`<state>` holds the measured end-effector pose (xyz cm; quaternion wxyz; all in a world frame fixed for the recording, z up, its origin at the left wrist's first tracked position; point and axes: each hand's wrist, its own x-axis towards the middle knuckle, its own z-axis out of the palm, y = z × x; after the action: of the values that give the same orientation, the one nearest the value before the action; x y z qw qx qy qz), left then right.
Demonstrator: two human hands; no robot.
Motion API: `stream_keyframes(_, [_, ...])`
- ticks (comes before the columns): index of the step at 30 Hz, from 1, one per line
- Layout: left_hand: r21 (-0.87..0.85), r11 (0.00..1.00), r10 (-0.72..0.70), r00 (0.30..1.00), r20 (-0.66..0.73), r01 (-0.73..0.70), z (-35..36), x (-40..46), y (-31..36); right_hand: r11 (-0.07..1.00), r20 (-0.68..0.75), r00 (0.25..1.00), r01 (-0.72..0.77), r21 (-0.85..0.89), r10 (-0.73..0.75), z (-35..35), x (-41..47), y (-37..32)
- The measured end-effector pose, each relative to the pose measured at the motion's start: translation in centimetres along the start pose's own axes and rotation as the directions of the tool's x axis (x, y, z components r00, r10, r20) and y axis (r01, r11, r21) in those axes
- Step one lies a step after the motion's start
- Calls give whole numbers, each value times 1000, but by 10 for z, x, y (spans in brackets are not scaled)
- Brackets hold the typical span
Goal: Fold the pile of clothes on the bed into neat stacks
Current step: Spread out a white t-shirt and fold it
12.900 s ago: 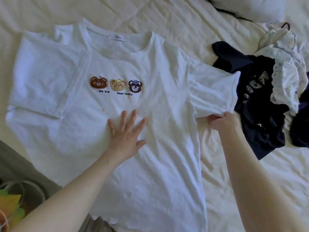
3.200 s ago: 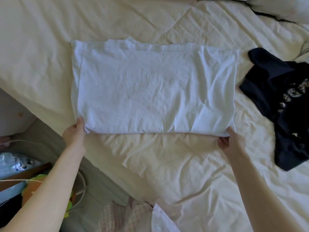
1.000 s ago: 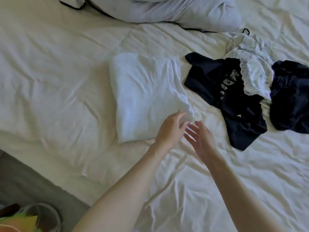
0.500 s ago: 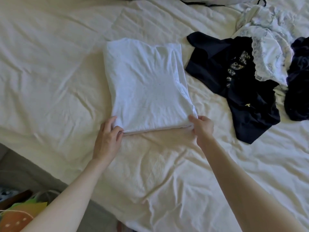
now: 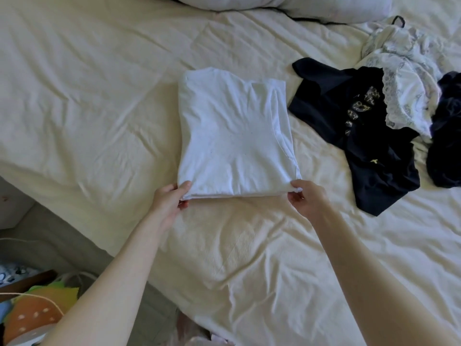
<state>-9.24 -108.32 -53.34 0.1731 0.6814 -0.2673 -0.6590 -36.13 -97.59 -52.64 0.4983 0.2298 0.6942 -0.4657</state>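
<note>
A white T-shirt (image 5: pixel 232 136), folded into a thick rectangle, lies in the middle of the cream bed (image 5: pixel 99 101). My left hand (image 5: pixel 169 201) pinches its near left corner, thumb on top and fingers under the edge. My right hand (image 5: pixel 308 198) pinches the near right corner the same way. To the right lies an unfolded dark navy top with a pale print (image 5: pixel 359 136). A white lace-trimmed garment (image 5: pixel 409 78) is crumpled behind it, and another dark garment (image 5: pixel 446 136) sits at the right edge.
A pale pillow (image 5: pixel 299 3) lies along the top edge. The bed's near left edge drops to a grey floor (image 5: pixel 62 243). An orange and green object (image 5: pixel 32 315) with a cord lies at the bottom left corner.
Since half a second ago both hands have kept hold of the folded shirt's near corners. The near edge now looks slightly raised off the sheet.
</note>
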Motion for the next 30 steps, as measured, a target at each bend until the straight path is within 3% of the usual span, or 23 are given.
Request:
stream_keyframes(3, [54, 995, -78, 997, -7, 78, -26, -30, -10, 997, -14, 998, -60, -41, 60, -23, -23, 26])
stream_keyframes(7, [201, 945, -263, 965, -2, 258, -62, -75, -50, 966, -16, 969, -246, -82, 246, -72, -60, 74])
stream_keyframes(11, [118, 895, -434, 901, 6, 431, -84, -111, -81, 934, -75, 934, -353, -60, 349, -104, -94, 109])
stream_keyframes(14, [84, 865, -497, 868, 7, 495, -91, -125, -88, 937, -118, 931, -348, 10, 347, -112, -106, 122])
stream_keyframes(17, [82, 892, -445, 895, -11, 445, -87, -121, -69, 982, -164, 968, -184, 52, 190, -99, -103, 111])
stream_keyframes(22, [80, 954, -293, 956, 31, 290, -58, -86, 7, 993, -137, 983, 116, -33, -120, -43, -86, 43])
stream_keyframes(27, [82, 976, -203, 979, 14, 201, -22, -28, 73, 984, -105, 978, 179, -14, -180, 17, -53, -21])
stream_keyframes(30, [143, 988, -48, 992, -114, 64, -11, 2, 75, 961, -60, 962, 260, -93, -266, 42, -39, -28])
